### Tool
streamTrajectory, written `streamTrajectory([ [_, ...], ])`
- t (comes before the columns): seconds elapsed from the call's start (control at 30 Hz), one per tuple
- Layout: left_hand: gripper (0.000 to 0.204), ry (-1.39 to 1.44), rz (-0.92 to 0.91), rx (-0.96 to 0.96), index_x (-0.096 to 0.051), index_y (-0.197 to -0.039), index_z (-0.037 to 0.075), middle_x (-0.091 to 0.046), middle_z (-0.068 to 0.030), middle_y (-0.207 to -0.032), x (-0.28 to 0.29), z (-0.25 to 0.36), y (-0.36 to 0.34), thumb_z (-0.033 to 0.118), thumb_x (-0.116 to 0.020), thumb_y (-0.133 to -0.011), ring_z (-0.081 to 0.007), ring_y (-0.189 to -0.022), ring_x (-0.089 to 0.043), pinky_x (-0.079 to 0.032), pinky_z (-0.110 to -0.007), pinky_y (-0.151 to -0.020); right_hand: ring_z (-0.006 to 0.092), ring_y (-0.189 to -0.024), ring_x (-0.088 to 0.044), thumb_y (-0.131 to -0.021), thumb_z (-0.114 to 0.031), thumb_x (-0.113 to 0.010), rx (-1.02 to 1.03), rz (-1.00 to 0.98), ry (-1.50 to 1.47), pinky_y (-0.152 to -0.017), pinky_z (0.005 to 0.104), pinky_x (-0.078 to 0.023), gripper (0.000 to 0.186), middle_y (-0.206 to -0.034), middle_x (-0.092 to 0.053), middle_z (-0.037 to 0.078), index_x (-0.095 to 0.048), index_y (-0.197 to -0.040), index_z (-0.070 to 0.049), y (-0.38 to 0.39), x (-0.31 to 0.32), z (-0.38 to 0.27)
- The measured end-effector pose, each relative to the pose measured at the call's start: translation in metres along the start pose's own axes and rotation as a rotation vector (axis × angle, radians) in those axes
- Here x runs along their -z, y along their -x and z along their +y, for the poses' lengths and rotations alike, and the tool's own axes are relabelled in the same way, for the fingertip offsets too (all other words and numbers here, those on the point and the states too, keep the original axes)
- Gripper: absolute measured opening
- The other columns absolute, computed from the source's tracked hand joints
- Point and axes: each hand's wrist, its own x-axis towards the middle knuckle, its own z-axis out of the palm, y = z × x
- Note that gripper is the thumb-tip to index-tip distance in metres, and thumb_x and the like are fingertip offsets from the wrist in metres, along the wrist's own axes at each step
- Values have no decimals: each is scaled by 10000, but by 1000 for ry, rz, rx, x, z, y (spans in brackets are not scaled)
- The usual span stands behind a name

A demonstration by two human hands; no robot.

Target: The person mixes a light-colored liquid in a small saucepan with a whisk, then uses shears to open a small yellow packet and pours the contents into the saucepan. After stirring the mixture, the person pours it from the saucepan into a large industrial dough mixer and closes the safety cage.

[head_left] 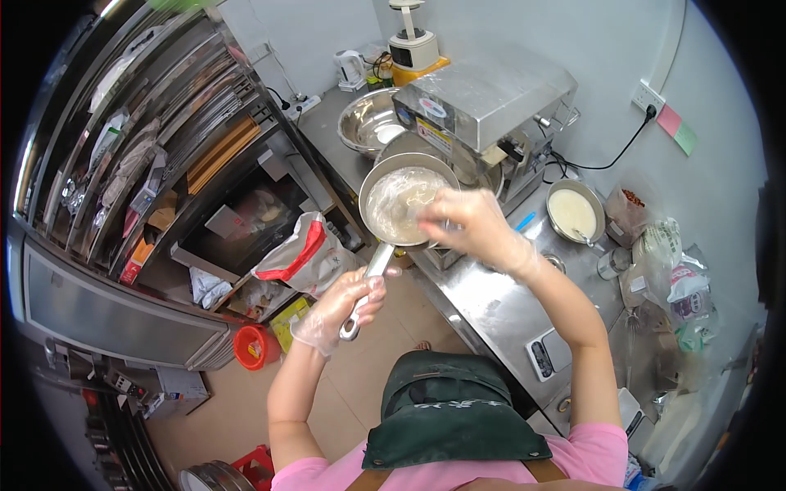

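My left hand (350,299), in a clear disposable glove, is wrapped round the grey handle of a saucepan (363,193). The pan is held up in front of the stainless counter's edge, with a cloudy, pale liquid (397,199) swirling in it. Over the pan's right side is my right hand (471,229), gloved too. Its fingers are bent together and partly smeared by motion; what they grip, if anything, cannot be made out. Behind the pan stands a large metal bowl (352,123) with something white inside.
A boxy steel machine (499,90) stands on the counter (499,286) beyond the pan. To the right are a pot of creamy liquid (573,210), a scale (550,356) and several bags (655,254). Tray racks (155,123), a white-and-red sack (307,254) and a red bucket (255,348) lie left.
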Motion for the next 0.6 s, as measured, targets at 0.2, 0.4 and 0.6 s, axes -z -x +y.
streamTrajectory([
  [0.2,284,60,-43,-12,-519,-1266,-48,-453,37,-735,52,30,-23,109,-479,-1033,-30,-522,-389,-328,-191,-421,290,-723,-688,-806,-133,-743,-160,-64,199,-633,364,-542,72,-812,-699,92,-733,-864,-93,-38,-22,-11],
  [0.4,300,72,-56,115,-506,-1262,-75,-458,22,-748,70,69,-40,112,-500,-1028,-32,-546,-396,-336,-178,-430,283,-787,-714,-833,-162,-726,-404,74,260,-721,335,-554,124,-863,-729,144,-761,-894,-59,-51,-51,33],
  [0.6,308,37,-97,145,-499,-1252,-83,-463,24,-749,92,82,-41,105,-528,-1010,-34,-555,-401,-346,-183,-441,204,-635,-684,-834,-267,-723,-698,47,-377,-654,331,-528,228,-702,-683,184,-768,-905,-55,-58,-59,17],
])
